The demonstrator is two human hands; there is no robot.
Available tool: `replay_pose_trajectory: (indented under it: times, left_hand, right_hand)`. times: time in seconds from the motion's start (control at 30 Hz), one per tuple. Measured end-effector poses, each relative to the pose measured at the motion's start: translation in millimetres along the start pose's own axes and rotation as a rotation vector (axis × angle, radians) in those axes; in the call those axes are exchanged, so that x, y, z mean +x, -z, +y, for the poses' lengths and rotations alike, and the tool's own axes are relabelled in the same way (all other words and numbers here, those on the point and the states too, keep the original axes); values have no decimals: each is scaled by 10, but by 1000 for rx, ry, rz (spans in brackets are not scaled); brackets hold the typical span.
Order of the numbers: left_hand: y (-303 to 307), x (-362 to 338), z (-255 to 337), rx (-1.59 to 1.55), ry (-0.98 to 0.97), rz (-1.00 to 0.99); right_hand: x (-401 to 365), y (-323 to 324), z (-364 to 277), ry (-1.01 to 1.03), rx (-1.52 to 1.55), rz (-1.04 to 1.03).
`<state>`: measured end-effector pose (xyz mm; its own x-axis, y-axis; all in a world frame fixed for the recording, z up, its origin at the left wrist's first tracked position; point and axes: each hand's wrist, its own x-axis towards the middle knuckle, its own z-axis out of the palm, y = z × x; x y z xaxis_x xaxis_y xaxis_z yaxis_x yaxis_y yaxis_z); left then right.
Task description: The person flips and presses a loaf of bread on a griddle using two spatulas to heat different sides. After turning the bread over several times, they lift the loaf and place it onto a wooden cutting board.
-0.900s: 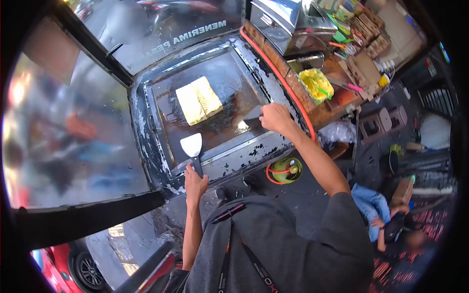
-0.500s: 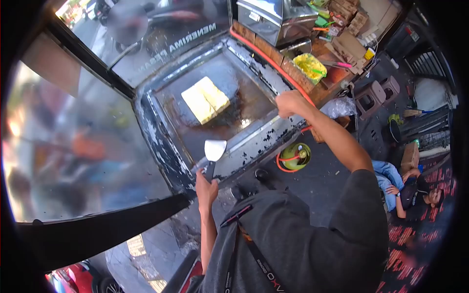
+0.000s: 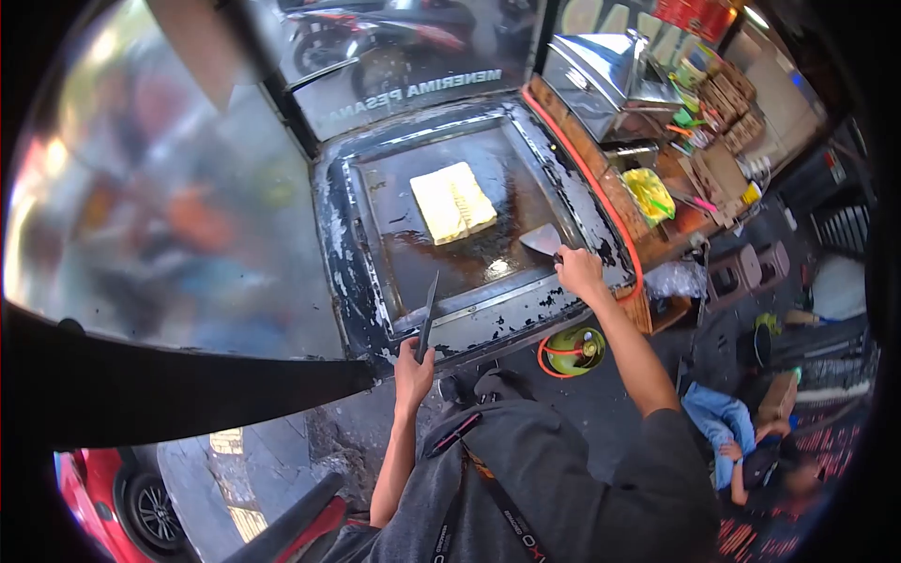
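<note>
A folded, pale yellow square of dough [image 3: 452, 203] lies flat on the oily griddle [image 3: 394, 272], a seam showing across it. My left hand [image 3: 413, 377] is closed around the dark handle of a spatula [image 3: 429, 305], whose blade is turned edge-on over the griddle's near left corner. At the griddle's near right edge, my right hand [image 3: 580, 272] grips a second spatula [image 3: 542, 240]. That one has a broad metal blade, low over the griddle to the right of the dough. Both blades are apart from the dough.
An orange hose [image 3: 601, 178] runs along the griddle's right side to a green gas cylinder [image 3: 574, 351] below. On the wooden counter stand a yellow-lined tub [image 3: 648, 195] and a steel box [image 3: 610, 80]. A glass panel [image 3: 413, 92] borders the far side. Another person [image 3: 727, 432] sits at the lower right.
My view has shifted, moving the griddle right in the picture. The left spatula has turned from face-on to edge-on. The right spatula's blade now shows over the griddle.
</note>
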<state>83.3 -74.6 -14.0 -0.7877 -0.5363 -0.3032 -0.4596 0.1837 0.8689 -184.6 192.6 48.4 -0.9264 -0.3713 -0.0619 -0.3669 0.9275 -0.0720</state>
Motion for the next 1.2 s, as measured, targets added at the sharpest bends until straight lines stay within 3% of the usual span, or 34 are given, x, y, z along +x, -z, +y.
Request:
replay_pose_trajectory:
  times: [0.13, 0.17, 0.27, 0.3, 0.37, 0.47, 0.53, 0.6, 0.67, 0.7, 0.73, 0.8, 0.83, 0.9, 1.07, 1.13, 1.2]
  left_hand:
    - [-6, 77, 16, -67, -16, -9]
    - [-110, 182, -182, -80, -110, 68]
    - [23, 250, 270, -162, 151, -63]
    - [-119, 456, -15, -128, 48, 33]
    - [-180, 666, 78, -108, 37, 92]
    - [-390, 1048, 251, -79, 1, 191]
    - [-659, 1203, 432, 100, -47, 314]
    - [-1117, 1095, 663, 75, -190, 326]
    - [-1509, 955, 724, 23, -176, 93]
    - [-1667, 841, 765, -91, -175, -134]
    - [-1728, 747, 873, -204, -170, -361]
    - [-1702, 630, 1057, -292, -92, -615]
    - [-1682, 588, 1147, -343, -54, -743]
    - [-1512, 507, 1162, -358, 5, -590]
    - [-866, 349, 794, -577, 253, -233]
    - [-704, 410, 633, -560, 270, -53]
    - [-569, 558, 516, -388, 257, 64]
  right_hand:
    - [642, -274, -48, -34, 76, 38]
    - [807, -298, -71, -43, 72, 45]
    - [1286, -358, -155, -96, 156, 88]
    - [1406, -338, -226, -110, 217, 125]
    - [1688, -334, -347, -135, 323, 164]
    - [2115, -295, -589, -177, 732, -152]
    - [2116, -177, -875, -191, 965, -271]
    - [2126, -183, -1065, -148, 1040, -286]
    - [2188, -138, -1060, 10, 1106, -365]
    - [2258, -64, -1003, 26, 1144, -513]
    - [2297, 20, -966, 91, 1115, -442]
    - [2247, 125, -808, 199, 1049, -309]
    - [2181, 164, -662, 232, 973, -101]
    - [2084, 148, -256, 151, 976, 56]
    - [1629, -188, 498, 42, 1029, -66]
    - [1332, -274, 404, 101, 1099, -63]
    - [1072, -172, 333, 57, 1128, -202]
